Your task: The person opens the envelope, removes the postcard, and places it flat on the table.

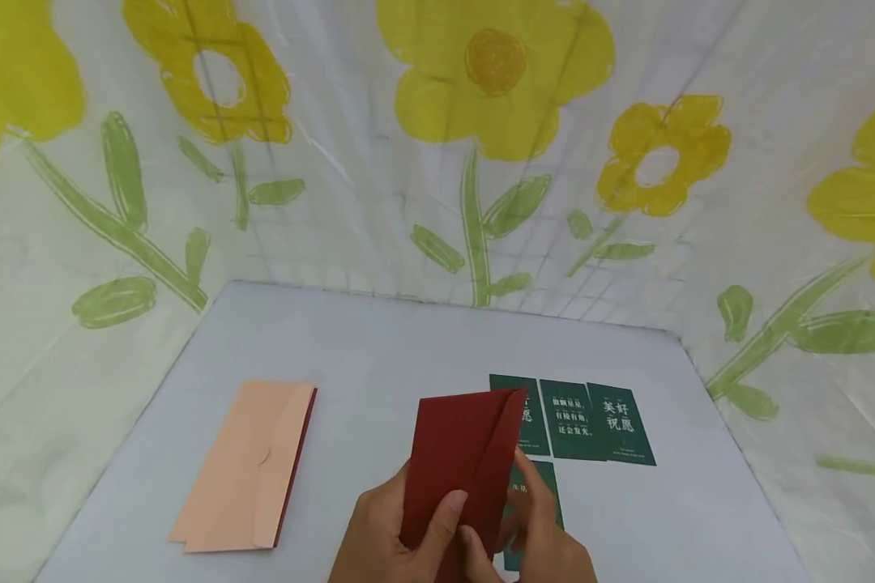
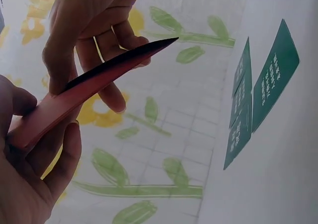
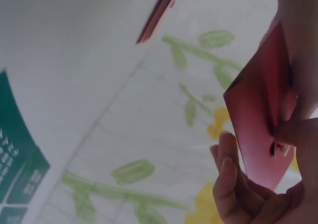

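Observation:
A dark red envelope (image 1: 452,445) is held up in front of me between both hands, its flap seam along the right side. My left hand (image 1: 382,526) grips its left edge with the thumb on the front face. At the lower right edge, my right hand (image 1: 550,542) pinches the envelope near the flap, thumb on the front and index finger along the side. In the right wrist view the envelope (image 3: 248,129) looks slightly bulged, with a gap at the flap by the thumb. Whether anything is inside cannot be seen.
Several green cards with white writing (image 1: 574,421) lie at the right of the white table (image 1: 379,348), some partly hidden by the envelope and right hand. A stack of pale pink envelopes (image 1: 226,470), with red edges showing, lies at left. A flower-printed curtain (image 1: 335,219) surrounds the table.

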Tool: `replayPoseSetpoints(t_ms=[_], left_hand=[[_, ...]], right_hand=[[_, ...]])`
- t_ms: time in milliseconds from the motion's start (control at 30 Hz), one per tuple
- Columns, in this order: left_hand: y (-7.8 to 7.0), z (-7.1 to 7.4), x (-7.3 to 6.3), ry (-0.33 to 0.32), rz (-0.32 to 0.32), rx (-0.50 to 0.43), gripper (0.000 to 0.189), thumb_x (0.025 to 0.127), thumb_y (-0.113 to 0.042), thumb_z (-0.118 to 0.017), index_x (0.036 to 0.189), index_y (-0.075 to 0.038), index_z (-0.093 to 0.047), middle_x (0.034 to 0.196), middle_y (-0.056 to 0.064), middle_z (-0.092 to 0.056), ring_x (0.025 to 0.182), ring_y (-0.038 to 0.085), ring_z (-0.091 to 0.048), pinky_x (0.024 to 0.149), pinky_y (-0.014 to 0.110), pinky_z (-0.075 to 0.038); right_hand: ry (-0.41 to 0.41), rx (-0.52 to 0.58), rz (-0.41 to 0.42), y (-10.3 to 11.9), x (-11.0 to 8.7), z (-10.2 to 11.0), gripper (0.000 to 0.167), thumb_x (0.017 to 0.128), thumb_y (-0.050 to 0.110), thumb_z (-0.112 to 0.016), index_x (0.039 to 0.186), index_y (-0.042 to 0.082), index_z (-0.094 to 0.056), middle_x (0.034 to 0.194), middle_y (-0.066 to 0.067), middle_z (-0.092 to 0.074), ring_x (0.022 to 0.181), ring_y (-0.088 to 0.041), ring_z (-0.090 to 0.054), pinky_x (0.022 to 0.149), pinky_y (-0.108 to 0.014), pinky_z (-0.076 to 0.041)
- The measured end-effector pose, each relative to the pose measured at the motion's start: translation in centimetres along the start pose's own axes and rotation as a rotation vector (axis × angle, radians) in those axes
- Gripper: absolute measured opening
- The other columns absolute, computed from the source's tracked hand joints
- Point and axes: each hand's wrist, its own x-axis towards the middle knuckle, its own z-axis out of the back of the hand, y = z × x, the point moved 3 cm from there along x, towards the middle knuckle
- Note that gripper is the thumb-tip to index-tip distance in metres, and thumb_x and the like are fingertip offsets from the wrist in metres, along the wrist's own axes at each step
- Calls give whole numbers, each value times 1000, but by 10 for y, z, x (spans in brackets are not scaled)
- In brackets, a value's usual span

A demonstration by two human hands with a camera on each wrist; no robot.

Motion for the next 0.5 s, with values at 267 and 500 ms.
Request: replayPoseSetpoints(t_ms=[267,500], left_hand=[[2,-2,1,33,-12,-30,36,103,-9,-68,136,-24,-61,118,-4,-75,94,11,-76,73,30,-63],[2,3,4,-34,34,-24,32,105,-11,-67,134,-24,-62,118,-6,-76,96,13,-77,69,28,-62]], right_hand=[[-47,-26,57,-4,-4,5,113,73,7,-91,166,17,-27,106,10,-78,66,12,-52,55,-12,-44],[-106,80,110,-12,-10,12,88,85,-8,-71,162,8,-31,115,-8,-78,74,-1,-70,61,-14,-52]])
